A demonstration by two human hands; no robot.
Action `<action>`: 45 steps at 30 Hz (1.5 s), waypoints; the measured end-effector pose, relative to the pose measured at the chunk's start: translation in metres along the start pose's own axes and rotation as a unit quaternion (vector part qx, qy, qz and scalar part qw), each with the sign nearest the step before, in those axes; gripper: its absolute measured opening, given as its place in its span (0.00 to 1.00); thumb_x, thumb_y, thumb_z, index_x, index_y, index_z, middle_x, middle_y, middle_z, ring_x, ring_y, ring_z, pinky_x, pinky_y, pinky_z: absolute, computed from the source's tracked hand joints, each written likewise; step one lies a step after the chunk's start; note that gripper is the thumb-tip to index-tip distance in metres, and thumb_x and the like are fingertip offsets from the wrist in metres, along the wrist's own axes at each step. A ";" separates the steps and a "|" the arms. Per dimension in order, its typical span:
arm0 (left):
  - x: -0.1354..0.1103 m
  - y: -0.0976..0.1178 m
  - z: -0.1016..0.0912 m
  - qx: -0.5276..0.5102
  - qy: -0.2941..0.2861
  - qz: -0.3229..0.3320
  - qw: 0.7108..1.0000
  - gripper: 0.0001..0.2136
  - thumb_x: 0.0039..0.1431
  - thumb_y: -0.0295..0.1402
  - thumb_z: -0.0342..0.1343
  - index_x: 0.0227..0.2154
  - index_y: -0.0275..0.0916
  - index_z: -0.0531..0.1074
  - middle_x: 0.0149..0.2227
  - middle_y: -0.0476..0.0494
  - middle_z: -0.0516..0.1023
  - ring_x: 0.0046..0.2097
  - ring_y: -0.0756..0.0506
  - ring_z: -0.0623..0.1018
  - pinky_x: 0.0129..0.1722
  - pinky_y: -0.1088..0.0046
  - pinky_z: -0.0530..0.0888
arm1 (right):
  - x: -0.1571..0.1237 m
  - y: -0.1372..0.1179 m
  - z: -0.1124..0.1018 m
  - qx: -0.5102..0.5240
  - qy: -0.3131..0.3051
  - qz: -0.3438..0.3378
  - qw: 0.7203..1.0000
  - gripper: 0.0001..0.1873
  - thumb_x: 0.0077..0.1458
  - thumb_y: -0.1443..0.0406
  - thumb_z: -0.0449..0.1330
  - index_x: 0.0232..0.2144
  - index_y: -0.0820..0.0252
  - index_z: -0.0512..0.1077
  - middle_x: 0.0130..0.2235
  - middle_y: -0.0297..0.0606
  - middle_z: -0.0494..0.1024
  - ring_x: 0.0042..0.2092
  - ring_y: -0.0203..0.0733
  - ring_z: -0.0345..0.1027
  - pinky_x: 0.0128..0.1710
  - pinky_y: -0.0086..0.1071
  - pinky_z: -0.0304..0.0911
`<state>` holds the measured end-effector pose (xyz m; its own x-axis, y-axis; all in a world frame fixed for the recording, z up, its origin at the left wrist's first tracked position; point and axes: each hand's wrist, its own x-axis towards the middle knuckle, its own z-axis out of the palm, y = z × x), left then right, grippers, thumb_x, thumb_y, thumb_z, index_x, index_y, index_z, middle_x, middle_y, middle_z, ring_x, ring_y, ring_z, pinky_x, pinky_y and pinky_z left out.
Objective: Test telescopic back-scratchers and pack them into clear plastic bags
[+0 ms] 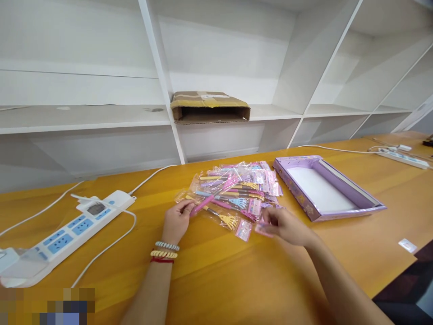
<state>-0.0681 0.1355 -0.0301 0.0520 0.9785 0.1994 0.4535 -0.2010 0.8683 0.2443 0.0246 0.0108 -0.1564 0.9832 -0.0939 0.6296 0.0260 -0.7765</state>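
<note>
My left hand (177,220) pinches the lower end of a pink stick with a hand-shaped head (205,204), tilted up over a pile of similar wrapped sticks (237,202). These lie in clear bags, in yellow, blue, purple and pink, with small printed cards at their right ends. At the pile's near right edge, the fingers of my right hand (284,223) are closed on a small pink printed card (265,229). Beside it a similar card (243,230) lies on the table. Whether the card in my right hand is joined to a bag is hidden.
A purple open box (299,194) with a white floor stands right of the pile. A white power strip (72,234) with cables lies at the left. White shelving (230,45) rises behind, holding an open cardboard box (209,99). A white card (407,245) lies near the right table edge.
</note>
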 end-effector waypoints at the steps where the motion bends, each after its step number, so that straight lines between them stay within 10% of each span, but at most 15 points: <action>1: 0.001 -0.001 -0.002 0.004 0.002 -0.001 1.000 0.10 0.52 0.38 0.53 0.32 0.39 0.76 0.36 0.45 0.79 0.38 0.44 0.77 0.41 0.69 0.72 | 0.012 -0.003 0.000 0.053 0.060 -0.019 0.997 0.14 0.50 0.56 0.58 0.25 0.59 0.61 0.23 0.32 0.66 0.25 0.33 0.56 0.24 0.28 0.52; 6: -0.001 -0.003 -0.003 0.002 -0.009 -0.019 1.000 0.11 0.53 0.38 0.53 0.34 0.39 0.77 0.36 0.45 0.80 0.39 0.44 0.77 0.43 0.68 0.72 | 0.078 -0.009 0.013 0.141 0.340 -0.045 0.929 0.16 0.51 0.54 0.57 0.34 0.60 0.67 0.31 0.39 0.72 0.30 0.37 0.63 0.29 0.32 0.60; 11: -0.007 -0.002 0.003 -0.009 -0.025 -0.017 1.000 0.11 0.54 0.38 0.53 0.33 0.40 0.77 0.36 0.46 0.80 0.39 0.45 0.77 0.41 0.69 0.73 | 0.108 -0.002 0.043 -0.085 0.530 -0.160 0.828 0.06 0.52 0.61 0.57 0.29 0.59 0.69 0.35 0.41 0.71 0.40 0.44 0.64 0.41 0.40 0.61; 15: -0.010 -0.002 0.007 -0.012 -0.033 -0.021 0.999 0.10 0.55 0.37 0.53 0.34 0.41 0.77 0.35 0.46 0.80 0.37 0.45 0.78 0.39 0.70 0.73 | 0.108 0.010 0.060 -0.168 0.519 -0.228 0.807 0.01 0.49 0.67 0.60 0.28 0.57 0.70 0.40 0.41 0.70 0.44 0.45 0.64 0.43 0.42 0.60; 24: -0.011 -0.003 0.007 -0.011 -0.059 0.003 0.998 0.08 0.55 0.34 0.53 0.32 0.44 0.78 0.32 0.48 0.80 0.33 0.46 0.78 0.35 0.72 0.73 | 0.114 0.027 0.053 -0.079 0.492 -0.136 0.856 0.03 0.53 0.65 0.56 0.31 0.59 0.65 0.42 0.45 0.72 0.52 0.48 0.64 0.47 0.44 0.61; 33: -0.009 -0.008 0.007 -0.058 -0.090 -0.020 0.994 0.08 0.53 0.33 0.54 0.32 0.44 0.79 0.34 0.47 0.80 0.37 0.45 0.78 0.38 0.71 0.74 | 0.114 0.019 0.052 0.083 0.550 -0.061 0.829 0.10 0.52 0.59 0.59 0.31 0.60 0.66 0.31 0.38 0.71 0.33 0.39 0.68 0.33 0.35 0.64; 45: -0.001 -0.009 0.008 -0.248 0.083 -0.136 0.956 0.19 0.45 0.36 0.62 0.42 0.38 0.71 0.29 0.46 0.79 0.33 0.46 0.78 0.34 0.70 0.75 | 0.111 0.001 0.036 0.288 0.495 -0.062 0.818 0.15 0.42 0.58 0.66 0.27 0.60 0.66 0.24 0.32 0.72 0.23 0.34 0.65 0.24 0.30 0.62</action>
<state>-0.0654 0.1366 -0.0412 -0.1685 0.9852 -0.0310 -0.0489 0.0231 0.9985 0.1997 0.1275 -0.0231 0.6802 0.6514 0.3361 0.1485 0.3266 -0.9334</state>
